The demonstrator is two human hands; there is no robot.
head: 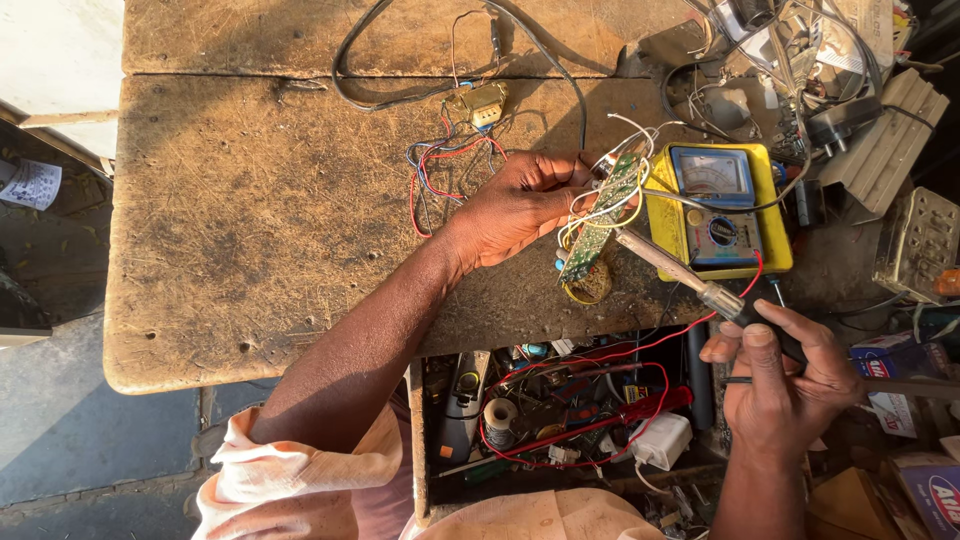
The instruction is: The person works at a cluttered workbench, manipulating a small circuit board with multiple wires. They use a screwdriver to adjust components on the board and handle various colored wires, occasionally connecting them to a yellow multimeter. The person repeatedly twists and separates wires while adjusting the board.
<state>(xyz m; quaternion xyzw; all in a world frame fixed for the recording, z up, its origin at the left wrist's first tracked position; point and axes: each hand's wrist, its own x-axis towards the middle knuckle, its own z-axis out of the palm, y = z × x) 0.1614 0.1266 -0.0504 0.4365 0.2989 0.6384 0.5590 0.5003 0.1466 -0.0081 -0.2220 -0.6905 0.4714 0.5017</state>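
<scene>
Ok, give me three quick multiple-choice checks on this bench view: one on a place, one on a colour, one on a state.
1. Where is the soldering iron tip?
A. in the open drawer
B. at the green circuit board
C. on the floor

2. What colour is the meter case?
A. yellow
B. blue
C. white

3. How is the green circuit board placed?
A. flat in the drawer
B. under the meter
C. held by the left hand

Key: 1 B, the right hand aims the tip at the board. 2 A, the case is yellow. 3 C, the left hand grips its edge over the wooden bench.
</scene>
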